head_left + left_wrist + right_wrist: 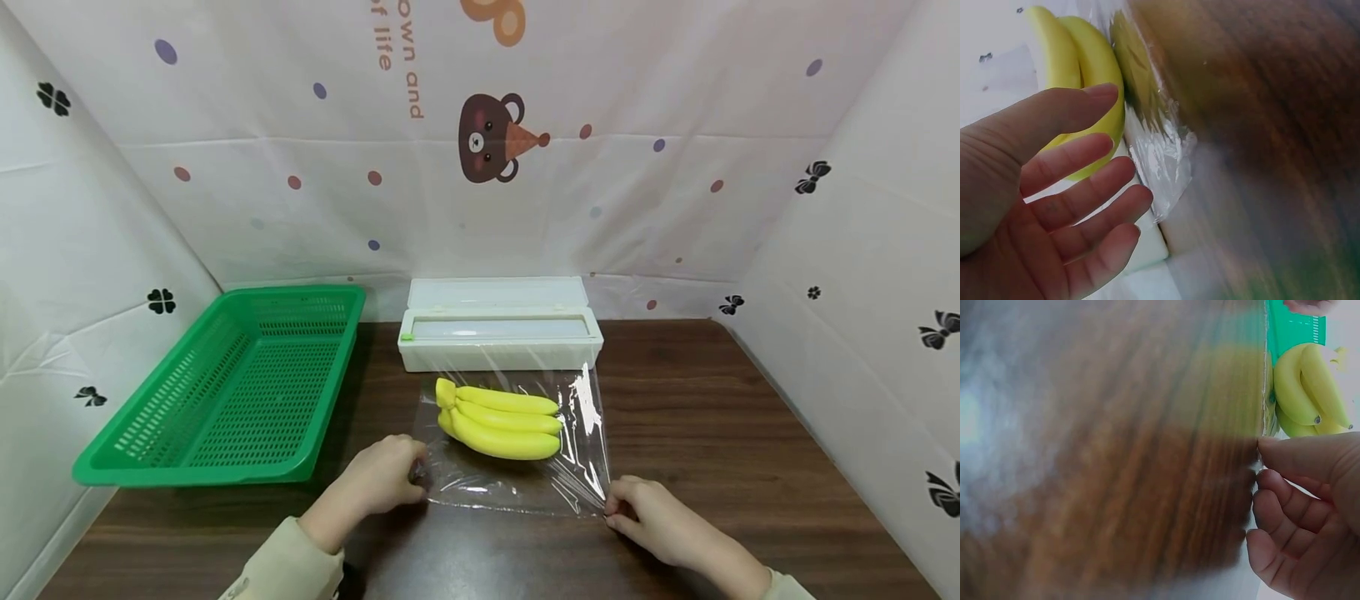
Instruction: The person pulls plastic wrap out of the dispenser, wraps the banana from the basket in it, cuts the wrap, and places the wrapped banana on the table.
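A bunch of yellow bananas lies on a sheet of clear cling film spread over the dark table. The film runs out of a white dispenser box behind the fruit. My right hand pinches the film's near right corner between thumb and fingertips. At the near left corner is my left hand. Its thumb and loosely bent fingers stand apart in the left wrist view, with nothing gripped between them, and the crumpled film edge shows just beyond the fingertips.
A green plastic basket with slotted walls stands on the left of the table. The dispenser's lid is raised at the back, and a small green slider sits at its left end. White printed sheeting encloses the table on three sides.
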Tool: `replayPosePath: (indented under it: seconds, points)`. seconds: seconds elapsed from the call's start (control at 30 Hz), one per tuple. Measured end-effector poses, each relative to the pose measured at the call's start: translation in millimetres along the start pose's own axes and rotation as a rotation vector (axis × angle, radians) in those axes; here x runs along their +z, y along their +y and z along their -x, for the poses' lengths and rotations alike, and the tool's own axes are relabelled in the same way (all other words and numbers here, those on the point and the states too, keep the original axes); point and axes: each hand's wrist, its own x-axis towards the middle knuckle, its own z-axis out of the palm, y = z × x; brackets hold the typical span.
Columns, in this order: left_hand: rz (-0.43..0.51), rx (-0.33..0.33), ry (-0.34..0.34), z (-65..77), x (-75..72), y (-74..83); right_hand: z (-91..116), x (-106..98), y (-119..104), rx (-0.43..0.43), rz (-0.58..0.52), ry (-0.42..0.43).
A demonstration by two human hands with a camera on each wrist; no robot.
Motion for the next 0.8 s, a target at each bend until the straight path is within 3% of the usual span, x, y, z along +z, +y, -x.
replayPosePath:
  seconds: [0.3, 0.63, 0.8]
  points:
    - [0.012, 0.046, -0.077, 2.9, 7.4, -2.6, -0.1, -0.6, 1.5, 0.002, -0.062, -0.035]
    - [-0.045, 0.014, -0.089, 2.2, 11.4, -1.8, -1.1, -6.4, 0.7, 0.004, -0.096, -0.086]
    - [-0.066, 0.038, -0.068, 2.5, 11.5, -0.6, -2.0, -8.6, 0.2, 0.012, -0.07, -0.099]
